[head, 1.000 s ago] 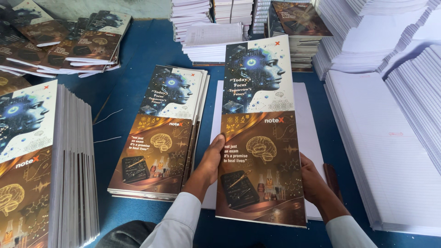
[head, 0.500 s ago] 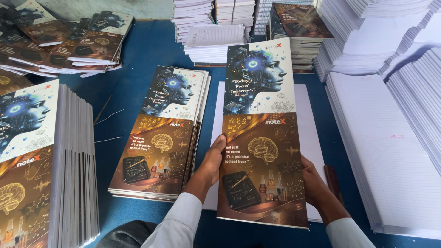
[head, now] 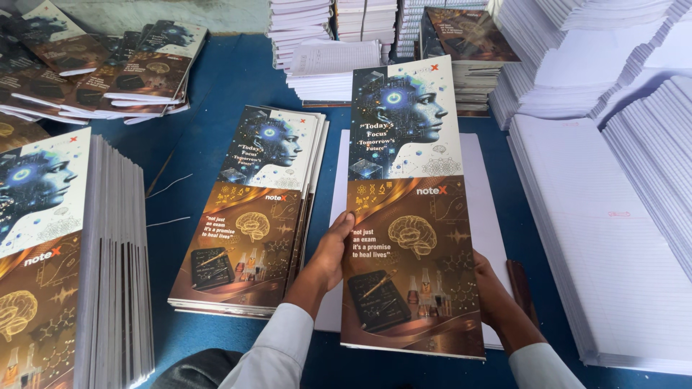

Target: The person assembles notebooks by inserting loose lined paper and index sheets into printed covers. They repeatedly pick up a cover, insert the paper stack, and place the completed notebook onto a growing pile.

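— What are the two hands doing?

— Both are gripping one long printed cover sheet (head: 409, 209), the tall one whose far half is showing a pale profile head and whose near half is showing a brown brain drawing. The left hand (head: 328, 256) is clasping its left edge about halfway along, thumb lying on the printed face and the other fingers curled behind. The right hand (head: 496, 295) is holding the right edge nearer the bottom corner; its fingers are tucked under the sheet, so I cannot tell exactly how they are lying, only that they are clamped on the edge.

— And where is the sheet sitting?

— It is tilting up off the blue table (head: 216, 94), hanging over a white block of ruled pages (head: 484, 194) that is lying flat beneath it in the middle of the scene.

— What is lying around it?

— Just to the left, a flat pile of matching covers (head: 252, 216) is resting on the table. At the near left edge, a thick stack of covered books (head: 79, 266) is standing taller. On the right, broad stacks of white paper (head: 613, 216) are filling the space, and more piles are sitting along the far side.
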